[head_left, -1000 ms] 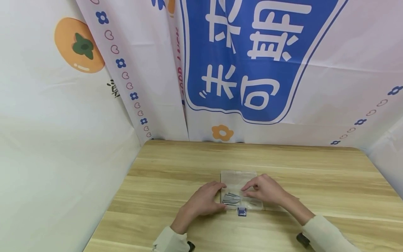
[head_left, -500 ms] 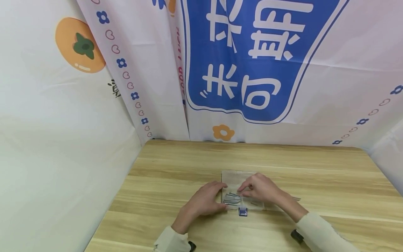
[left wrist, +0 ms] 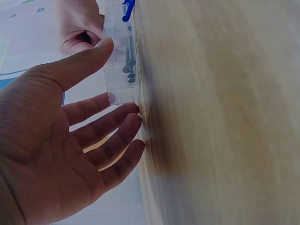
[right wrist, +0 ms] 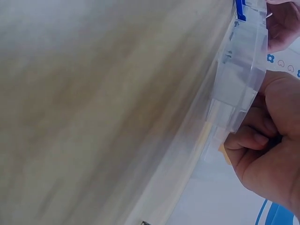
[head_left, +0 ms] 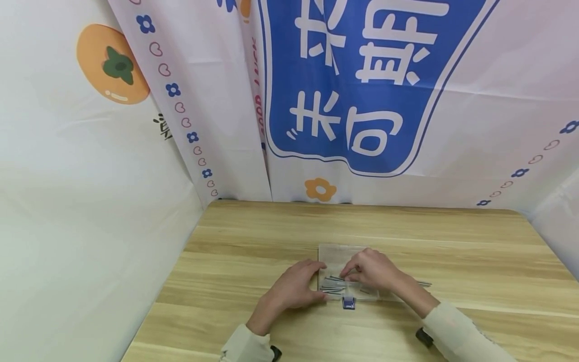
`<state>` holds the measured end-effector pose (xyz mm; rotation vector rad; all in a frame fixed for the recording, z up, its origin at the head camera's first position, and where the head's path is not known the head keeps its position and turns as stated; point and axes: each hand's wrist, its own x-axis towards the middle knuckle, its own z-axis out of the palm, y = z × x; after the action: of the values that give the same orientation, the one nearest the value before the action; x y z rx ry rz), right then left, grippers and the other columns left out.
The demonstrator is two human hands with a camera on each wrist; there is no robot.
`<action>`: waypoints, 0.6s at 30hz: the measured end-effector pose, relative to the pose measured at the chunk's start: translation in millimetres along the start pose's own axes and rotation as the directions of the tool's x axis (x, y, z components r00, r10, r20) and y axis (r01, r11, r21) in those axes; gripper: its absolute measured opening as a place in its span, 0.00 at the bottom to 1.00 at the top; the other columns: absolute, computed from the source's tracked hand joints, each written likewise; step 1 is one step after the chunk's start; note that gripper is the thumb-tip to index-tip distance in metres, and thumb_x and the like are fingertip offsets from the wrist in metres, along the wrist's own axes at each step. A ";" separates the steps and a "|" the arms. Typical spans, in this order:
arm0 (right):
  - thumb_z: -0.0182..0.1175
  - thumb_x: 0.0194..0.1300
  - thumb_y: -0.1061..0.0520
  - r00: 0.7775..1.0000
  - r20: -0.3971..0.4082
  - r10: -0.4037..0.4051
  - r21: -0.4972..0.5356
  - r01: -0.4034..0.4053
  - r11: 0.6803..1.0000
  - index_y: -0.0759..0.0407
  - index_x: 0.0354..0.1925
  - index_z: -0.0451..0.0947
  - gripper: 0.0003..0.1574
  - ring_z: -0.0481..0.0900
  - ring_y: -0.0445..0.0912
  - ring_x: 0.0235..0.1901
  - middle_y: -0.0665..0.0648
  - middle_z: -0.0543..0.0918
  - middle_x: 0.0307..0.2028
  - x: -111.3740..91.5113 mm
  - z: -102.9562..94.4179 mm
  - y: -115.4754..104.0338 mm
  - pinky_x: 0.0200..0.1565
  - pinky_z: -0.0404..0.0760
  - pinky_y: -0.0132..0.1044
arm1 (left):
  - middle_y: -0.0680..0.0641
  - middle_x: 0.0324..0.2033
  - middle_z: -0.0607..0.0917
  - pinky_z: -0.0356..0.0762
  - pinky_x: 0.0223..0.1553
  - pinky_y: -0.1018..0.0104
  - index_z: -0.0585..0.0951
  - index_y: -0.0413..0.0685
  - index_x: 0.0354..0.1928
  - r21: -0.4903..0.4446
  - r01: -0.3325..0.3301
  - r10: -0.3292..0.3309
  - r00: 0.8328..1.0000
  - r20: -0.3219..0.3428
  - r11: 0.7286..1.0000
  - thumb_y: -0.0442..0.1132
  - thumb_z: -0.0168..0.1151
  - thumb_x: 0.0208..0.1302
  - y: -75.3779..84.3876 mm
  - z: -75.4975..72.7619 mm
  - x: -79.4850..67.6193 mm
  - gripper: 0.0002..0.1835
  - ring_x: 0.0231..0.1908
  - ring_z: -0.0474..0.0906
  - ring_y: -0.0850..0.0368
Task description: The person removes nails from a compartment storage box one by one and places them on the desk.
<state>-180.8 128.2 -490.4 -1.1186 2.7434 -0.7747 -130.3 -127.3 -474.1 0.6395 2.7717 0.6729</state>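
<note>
A clear plastic box (head_left: 323,261), lid raised at the back, stands on the table. Long metal screws (head_left: 332,289) lie in its left part; a short one (head_left: 365,291) lies to the right. My left hand (head_left: 296,286) holds the box's left end, thumb at the front corner and index finger on the far side. In the left wrist view the other fingers of the left hand (left wrist: 79,136) are spread loosely beside that end. My right hand (head_left: 373,271) reaches in over the box, thumb and index finger pinched at the end of an upper screw (head_left: 334,278). Its fingertips are partly hidden.
A blue latch (head_left: 348,302) hangs at the box's front. More thin metal screws (head_left: 424,284) lie on the wooden table (head_left: 235,251) beyond the right wrist. Printed cloth (head_left: 298,176) hangs behind the table and along both sides.
My right hand has moved slightly left over the box, its fingertips closing in on the upper screws. Screws on the table beyond the wrist have come into view. The left hand has stayed put.
</note>
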 end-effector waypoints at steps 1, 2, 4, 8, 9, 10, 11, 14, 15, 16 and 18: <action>0.77 0.64 0.56 1.000 0.000 -0.001 0.001 0.001 1.000 0.45 0.39 0.95 0.06 0.91 0.39 0.37 0.47 0.95 0.40 0.1 0.1 0.2 0.34 0.82 0.28 | 0.47 0.69 0.82 0.77 0.71 0.50 0.80 0.50 0.70 -0.001 0.000 0.000 1.000 -0.001 1.000 0.53 0.81 0.61 0.2 -0.4 0.0 0.37 0.69 0.78 0.49; 0.77 0.64 0.57 1.000 -0.001 -0.002 0.001 0.002 1.000 0.45 0.39 0.95 0.06 0.91 0.40 0.38 0.47 0.95 0.40 0.1 0.2 0.4 0.35 0.82 0.28 | 0.47 0.69 0.82 0.77 0.71 0.50 0.80 0.50 0.70 -0.001 0.001 -0.001 1.000 -0.001 1.000 0.53 0.81 0.61 0.2 -0.5 0.0 0.37 0.69 0.78 0.49; 0.76 0.65 0.57 1.000 -0.001 -0.004 0.000 0.004 1.000 0.45 0.39 0.95 0.06 0.92 0.41 0.39 0.47 0.95 0.40 -0.1 0.1 0.7 0.36 0.83 0.29 | 0.46 0.68 0.82 0.77 0.71 0.50 0.80 0.49 0.70 -0.002 0.001 -0.001 1.000 -0.001 1.000 0.53 0.81 0.61 0.5 -0.7 0.2 0.38 0.69 0.78 0.48; 0.76 0.66 0.57 1.000 -0.002 -0.002 -0.001 0.002 1.000 0.45 0.39 0.95 0.06 0.92 0.41 0.40 0.47 0.95 0.40 -0.6 -0.6 0.3 0.36 0.83 0.30 | 0.46 0.68 0.82 0.77 0.71 0.50 0.80 0.49 0.70 -0.002 0.002 -0.002 1.000 -0.001 1.000 0.53 0.81 0.61 1.1 -0.6 0.3 0.38 0.69 0.78 0.48; 0.76 0.66 0.57 1.000 -0.002 -0.001 -0.003 0.001 1.000 0.45 0.39 0.95 0.06 0.92 0.41 0.40 0.47 0.95 0.40 -0.6 -0.7 0.0 0.36 0.83 0.29 | 0.46 0.68 0.82 0.77 0.71 0.50 0.80 0.49 0.70 -0.001 0.002 -0.002 1.000 0.000 1.000 0.53 0.81 0.61 1.1 -0.4 0.3 0.38 0.69 0.78 0.48; 0.76 0.65 0.57 1.000 -0.003 0.000 -0.006 0.000 1.000 0.45 0.39 0.95 0.06 0.92 0.41 0.39 0.47 0.95 0.40 -0.6 -0.8 -0.4 0.35 0.82 0.29 | 0.46 0.69 0.82 0.77 0.71 0.50 0.80 0.49 0.70 -0.001 0.003 -0.003 1.000 0.000 1.000 0.53 0.81 0.61 1.1 -0.2 0.2 0.38 0.69 0.78 0.48; 0.76 0.65 0.57 1.000 -0.004 0.001 -0.009 -0.001 1.000 0.45 0.39 0.95 0.06 0.92 0.41 0.39 0.47 0.95 0.40 -0.7 -0.8 -0.9 0.35 0.82 0.29 | 0.46 0.69 0.82 0.77 0.71 0.50 0.79 0.49 0.70 0.000 0.003 -0.003 1.000 0.001 1.000 0.53 0.80 0.61 1.1 0.0 0.2 0.38 0.69 0.78 0.48; 0.76 0.65 0.56 1.000 -0.007 0.007 -0.026 -0.007 1.000 0.44 0.39 0.95 0.06 0.91 0.40 0.39 0.46 0.95 0.40 -0.5 -0.1 -2.1 0.34 0.81 0.28 | 0.46 0.69 0.82 0.77 0.71 0.50 0.79 0.49 0.70 0.003 0.001 -0.001 1.000 0.001 1.000 0.54 0.80 0.62 0.8 0.3 0.3 0.37 0.69 0.78 0.48; 0.76 0.65 0.56 1.000 -0.006 0.009 -0.033 -0.009 0.999 0.44 0.39 0.95 0.06 0.92 0.41 0.39 0.46 0.95 0.40 -0.5 0.0 -2.6 0.35 0.83 0.29 | 0.46 0.69 0.82 0.77 0.71 0.50 0.79 0.49 0.70 0.005 0.000 0.000 1.000 0.000 1.000 0.54 0.80 0.62 0.8 0.2 0.3 0.37 0.69 0.78 0.48; 0.76 0.65 0.56 1.000 -0.006 0.009 -0.040 -0.009 0.999 0.43 0.39 0.95 0.06 0.92 0.41 0.39 0.46 0.95 0.40 -0.5 0.3 -3.0 0.35 0.83 0.30 | 0.46 0.68 0.82 0.77 0.71 0.50 0.80 0.49 0.70 0.005 -0.003 0.003 1.000 -0.001 1.000 0.54 0.80 0.62 0.8 0.1 0.3 0.37 0.69 0.79 0.48; 0.76 0.65 0.57 1.000 -0.005 0.013 -0.055 -0.013 0.998 0.43 0.39 0.95 0.06 0.92 0.42 0.40 0.46 0.95 0.40 -0.2 0.8 -3.9 0.36 0.85 0.32 | 0.46 0.68 0.83 0.77 0.71 0.51 0.80 0.49 0.70 0.005 -0.005 0.005 1.000 -0.004 1.000 0.53 0.80 0.62 0.7 0.1 0.1 0.37 0.69 0.79 0.48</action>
<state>-178.0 125.6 -489.2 -1.1088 2.7889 -0.7054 -130.1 -126.7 -473.8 0.6464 2.7774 0.6688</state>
